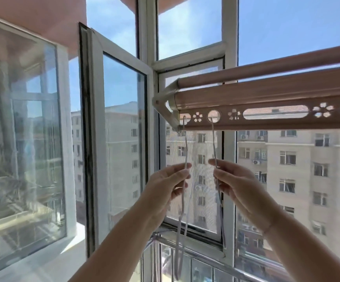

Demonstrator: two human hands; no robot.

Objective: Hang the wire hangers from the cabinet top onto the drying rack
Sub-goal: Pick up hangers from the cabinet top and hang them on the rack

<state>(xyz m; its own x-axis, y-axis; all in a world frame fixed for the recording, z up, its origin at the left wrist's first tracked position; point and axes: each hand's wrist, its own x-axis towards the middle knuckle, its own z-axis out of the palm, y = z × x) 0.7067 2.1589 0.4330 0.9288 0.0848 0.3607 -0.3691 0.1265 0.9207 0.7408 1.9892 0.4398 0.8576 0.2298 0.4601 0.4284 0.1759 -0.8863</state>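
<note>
1. Left hand: raised, thumb and forefinger pinching left wire hanger below its hook.
2. Right hand: raised, fingertips pinching right wire hanger.
3. Drying rack: both hooks sit in its end holes.

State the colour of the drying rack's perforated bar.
The perforated bar is pinkish beige; head view.

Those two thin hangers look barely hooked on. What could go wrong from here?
1. The left hanger hooks at the very end of the drying rack. If it is not fully seated, it may slip off when the left hand lets go.
2. The right hanger only just catches the round hole. The right hand pinches it lightly, so a loose grip could drop it.
3. The hangers hang close together and could tangle.
</note>
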